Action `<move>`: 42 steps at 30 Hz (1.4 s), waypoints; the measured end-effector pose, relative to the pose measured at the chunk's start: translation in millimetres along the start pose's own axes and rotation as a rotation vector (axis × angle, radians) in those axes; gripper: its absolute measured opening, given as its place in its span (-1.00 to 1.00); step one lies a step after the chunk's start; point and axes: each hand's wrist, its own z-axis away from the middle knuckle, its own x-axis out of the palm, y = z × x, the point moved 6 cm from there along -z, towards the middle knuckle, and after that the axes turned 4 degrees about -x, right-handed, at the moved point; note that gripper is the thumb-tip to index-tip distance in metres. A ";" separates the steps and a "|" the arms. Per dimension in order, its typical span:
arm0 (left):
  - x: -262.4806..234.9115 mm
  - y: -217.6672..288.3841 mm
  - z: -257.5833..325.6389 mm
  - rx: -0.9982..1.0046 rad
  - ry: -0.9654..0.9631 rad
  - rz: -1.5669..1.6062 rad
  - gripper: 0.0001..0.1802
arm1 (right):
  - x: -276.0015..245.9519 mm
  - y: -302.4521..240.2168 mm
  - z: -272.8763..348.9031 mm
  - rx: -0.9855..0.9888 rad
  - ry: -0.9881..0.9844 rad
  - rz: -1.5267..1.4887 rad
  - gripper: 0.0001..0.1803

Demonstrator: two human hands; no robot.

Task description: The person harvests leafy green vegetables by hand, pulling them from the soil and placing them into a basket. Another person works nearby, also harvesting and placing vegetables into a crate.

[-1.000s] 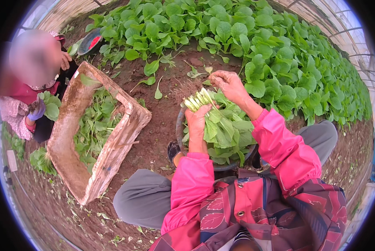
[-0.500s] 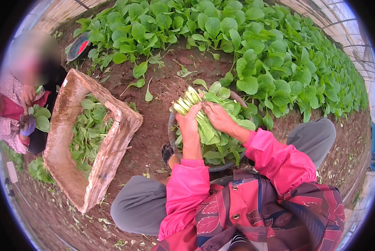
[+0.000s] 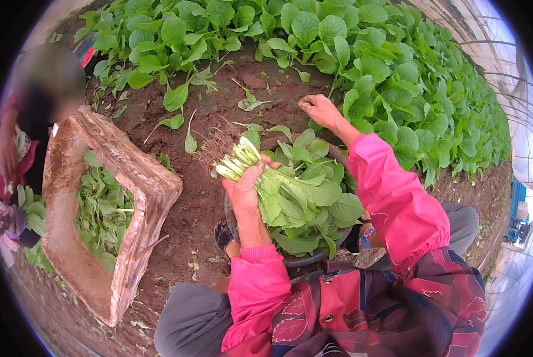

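Note:
My left hand is closed round a bunch of leafy greens, with the pale cut stems pointing up and left and the leaves fanning right. The bunch is over a dark basin heaped with more loose greens. My right hand is stretched forward over the soil, beside the edge of the growing greens. Its fingers are bent together, and I cannot see what, if anything, is between them.
A worn, dirty foam box with loose greens in it is at the left. Beyond it sits another person with greens near their hands. Pulled roots and stray leaves lie on the soil.
My right hand has left the bunch and moved forward to the soil by the growing plants. The bunch stays in my left hand, now lower and further left in view.

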 end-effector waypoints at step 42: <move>-3.9 -2.7 -15.8 -0.092 0.063 -0.095 -0.63 | 6.6 163.1 -27.4 0.179 -0.295 1.312 -0.75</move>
